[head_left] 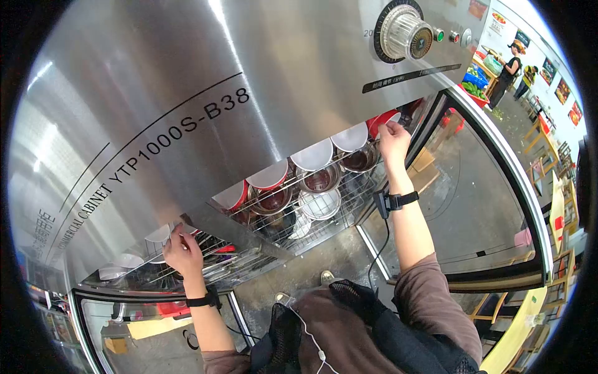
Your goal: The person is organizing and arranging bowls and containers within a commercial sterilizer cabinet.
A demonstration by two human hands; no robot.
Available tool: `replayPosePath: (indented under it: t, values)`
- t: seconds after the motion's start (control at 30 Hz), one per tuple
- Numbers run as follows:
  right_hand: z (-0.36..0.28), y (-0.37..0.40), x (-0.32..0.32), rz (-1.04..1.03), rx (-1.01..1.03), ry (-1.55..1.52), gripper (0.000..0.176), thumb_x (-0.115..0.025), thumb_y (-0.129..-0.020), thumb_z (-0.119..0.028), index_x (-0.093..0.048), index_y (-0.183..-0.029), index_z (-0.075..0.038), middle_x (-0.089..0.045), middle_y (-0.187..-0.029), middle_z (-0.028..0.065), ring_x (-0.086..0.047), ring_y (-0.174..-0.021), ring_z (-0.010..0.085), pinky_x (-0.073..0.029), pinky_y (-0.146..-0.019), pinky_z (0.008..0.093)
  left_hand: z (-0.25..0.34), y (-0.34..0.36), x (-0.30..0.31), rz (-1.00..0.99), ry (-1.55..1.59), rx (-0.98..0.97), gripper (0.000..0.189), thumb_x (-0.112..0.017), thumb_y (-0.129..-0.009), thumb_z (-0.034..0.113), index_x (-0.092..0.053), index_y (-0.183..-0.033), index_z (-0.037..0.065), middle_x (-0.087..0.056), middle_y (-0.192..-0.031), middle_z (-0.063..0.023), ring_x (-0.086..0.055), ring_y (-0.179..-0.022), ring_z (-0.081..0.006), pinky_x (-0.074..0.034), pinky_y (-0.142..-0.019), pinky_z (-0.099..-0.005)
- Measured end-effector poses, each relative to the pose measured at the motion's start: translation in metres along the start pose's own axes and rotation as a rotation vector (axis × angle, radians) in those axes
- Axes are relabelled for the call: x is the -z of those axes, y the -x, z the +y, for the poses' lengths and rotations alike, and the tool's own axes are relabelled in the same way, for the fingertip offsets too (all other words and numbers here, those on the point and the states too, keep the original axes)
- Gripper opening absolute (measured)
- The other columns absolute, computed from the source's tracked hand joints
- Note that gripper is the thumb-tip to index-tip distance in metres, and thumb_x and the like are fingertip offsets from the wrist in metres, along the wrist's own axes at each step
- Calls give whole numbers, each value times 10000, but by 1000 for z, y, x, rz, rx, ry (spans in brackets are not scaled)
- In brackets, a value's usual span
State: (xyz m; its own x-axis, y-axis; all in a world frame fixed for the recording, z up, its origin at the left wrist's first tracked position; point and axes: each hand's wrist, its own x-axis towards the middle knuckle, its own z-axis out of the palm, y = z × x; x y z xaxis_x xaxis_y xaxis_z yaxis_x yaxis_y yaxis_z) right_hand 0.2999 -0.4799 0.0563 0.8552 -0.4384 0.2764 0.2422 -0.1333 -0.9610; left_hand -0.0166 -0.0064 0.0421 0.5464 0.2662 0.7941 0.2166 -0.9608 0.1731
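Both my hands reach into a stainless steel cabinet (174, 106) with its two glass doors swung apart. My right hand (393, 144) is closed, its fingertips on a red bowl (377, 121) at the right end of the upper rack. On the left side, my left hand (184, 250) has its fingers pinched together beside a white bowl (159, 233); what sits between them, if anything, is hidden. White bowls (313, 156) line the upper rack between my hands. Metal pots (321, 179) and white lids (320, 204) stand on the wire rack (336, 227) below.
The right glass door (467, 187) and left glass door (134, 327) stand out on either side. A dial (405, 32) is on the cabinet front. A cable (387, 243) hangs from my right wrist. Two people (507, 71) are in the background near crates (474, 93), with tables and chairs (560, 274) at right.
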Motion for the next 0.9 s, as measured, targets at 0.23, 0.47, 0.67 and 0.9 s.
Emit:
replayPosePath:
  t: [0.23, 0.47, 0.67, 0.9]
  values:
    - [-3, 0, 4, 64, 130, -358, 119, -688, -984, -136, -707, -989, -18, -637, -696, -35, -485, -499, 35, -356, -453, 228, -3, 1, 7, -56, 81, 55, 315, -652, -909, 87, -716, -1217, 73, -680, -731, -110, -649, -681, -328, -492, -704, -457]
    - [-47, 45, 8, -161, 270, -392, 110, -678, -1016, -81, -691, -1078, 8, -703, -882, 6, -587, -653, 44, -453, -610, 203, 2, 2, 6, -12, 32, -1, 304, -679, -890, 102, -719, -1190, 77, -617, -669, -53, -605, -632, -272, -445, -686, -424]
    - [-104, 103, -26, -625, 556, 301, 210, -732, -893, -109, -751, -1082, -18, -736, -827, 101, -656, -647, 144, -509, -589, 320, 0, 2, 6, -6, 95, -21, 340, -693, -881, 109, -700, -1219, 68, -593, -630, -6, -591, -608, -239, -418, -658, -411]
    - [-133, 110, -115, -825, 1045, 702, 274, -749, -866, -205, -741, -1097, -58, -719, -972, 199, -692, -905, 353, -529, -799, 483, -4, 1, 11, -81, 56, 0, 355, -702, -885, 132, -692, -1239, 104, -620, -664, -19, -618, -638, -256, -433, -682, -423]
